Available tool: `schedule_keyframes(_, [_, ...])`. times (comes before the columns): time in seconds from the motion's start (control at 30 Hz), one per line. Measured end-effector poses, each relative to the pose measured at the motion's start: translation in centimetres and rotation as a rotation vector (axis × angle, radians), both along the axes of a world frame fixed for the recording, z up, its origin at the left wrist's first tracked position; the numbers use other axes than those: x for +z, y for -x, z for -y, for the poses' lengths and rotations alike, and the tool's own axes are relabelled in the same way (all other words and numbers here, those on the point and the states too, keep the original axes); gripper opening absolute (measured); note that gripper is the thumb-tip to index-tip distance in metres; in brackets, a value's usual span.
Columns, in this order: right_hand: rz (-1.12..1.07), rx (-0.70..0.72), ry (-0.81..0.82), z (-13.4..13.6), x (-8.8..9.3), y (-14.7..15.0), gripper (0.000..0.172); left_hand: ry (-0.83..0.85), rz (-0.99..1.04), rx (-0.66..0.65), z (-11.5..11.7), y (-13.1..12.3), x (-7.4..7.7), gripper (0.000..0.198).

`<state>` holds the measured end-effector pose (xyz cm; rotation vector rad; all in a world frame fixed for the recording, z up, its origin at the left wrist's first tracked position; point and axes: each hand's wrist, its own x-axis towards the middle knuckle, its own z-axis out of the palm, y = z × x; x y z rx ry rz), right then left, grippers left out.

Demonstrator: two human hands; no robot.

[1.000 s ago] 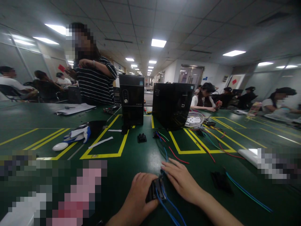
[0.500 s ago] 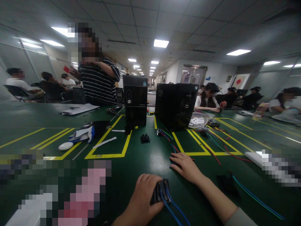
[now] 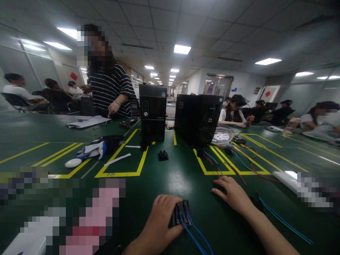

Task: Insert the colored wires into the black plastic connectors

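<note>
My left hand [image 3: 163, 221] is closed around a black plastic wiring block [image 3: 183, 212] low in the middle of the view. Two blue wires [image 3: 196, 234] run from the block down toward the bottom edge. To the right, my right hand [image 3: 231, 193] has its fingers curled over a small dark piece, mostly hidden beneath them. Red, blue and green wires [image 3: 209, 158] lead from these fingers up and away to the left. A loose black plastic part [image 3: 163, 156] lies ahead of my left hand on the green table [image 3: 172, 182].
Two black computer towers [image 3: 152, 113] stand ahead. A white round basket [image 3: 222, 136] and more loose wires [image 3: 252, 164] lie to the right. Gloves [image 3: 92, 151] and a white oval object [image 3: 73, 163] lie left. Across the table a person in a striped shirt [image 3: 110, 90] stands over papers [image 3: 87, 122].
My right hand has slid right, and the coloured wires have been drawn along with it. My left hand still grips the block. The standing person's hand has come down near the papers.
</note>
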<state>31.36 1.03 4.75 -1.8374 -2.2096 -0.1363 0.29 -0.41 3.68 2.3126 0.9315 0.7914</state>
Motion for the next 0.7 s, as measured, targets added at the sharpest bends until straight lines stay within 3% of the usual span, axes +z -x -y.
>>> schedule_keyframes(0.23, [0.061,-0.17,-0.041,-1.3,-0.6,-1.8,0.028,0.016,-0.002,0.004,0.1,0.0,0.2,0.038])
schedule_keyframes(0.47, [0.053,-0.329,-0.167,-0.7,-0.1,-0.3,0.033,0.012,0.007,0.016,-0.1,0.0,-0.5,0.039])
schedule_keyframes(0.57, [-0.008,-0.238,-0.178,0.2,1.1,2.1,0.032,0.008,0.01,0.017,-0.1,0.0,-0.3,0.039])
schedule_keyframes(0.7, [-0.154,0.053,-0.066,3.0,2.8,7.0,0.03,-0.005,0.018,0.026,0.1,-0.1,-0.4,0.037])
